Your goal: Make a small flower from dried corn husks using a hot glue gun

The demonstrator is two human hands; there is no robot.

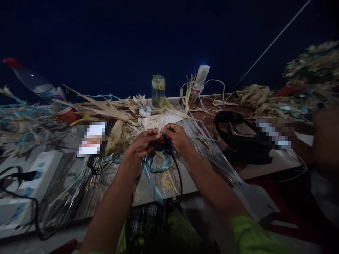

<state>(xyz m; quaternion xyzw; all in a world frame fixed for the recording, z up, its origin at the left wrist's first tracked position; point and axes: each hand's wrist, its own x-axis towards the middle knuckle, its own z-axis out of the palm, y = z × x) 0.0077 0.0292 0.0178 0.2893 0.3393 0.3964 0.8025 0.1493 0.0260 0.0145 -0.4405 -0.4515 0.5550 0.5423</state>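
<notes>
Above the near part of the table, my left hand (144,143) and my right hand (177,137) meet fingertip to fingertip. Both are closed in a pinch on a small pale strip (160,131), which looks like dried corn husk. Just under the fingers is a small blue and red object (167,145), mostly hidden; whether a hand touches it I cannot tell. A black cable (178,173) runs down near it. Light blue ribbon (159,168) lies curled below my hands, beside husk scraps (166,181).
Dried husks (116,109) spread across the back, near a clear bottle (158,90) and a cup (195,92). Clear sticks (214,151) lie right, beside a black looped object (238,137). Wires (82,187), a phone (92,139) and a power strip (39,180) are left.
</notes>
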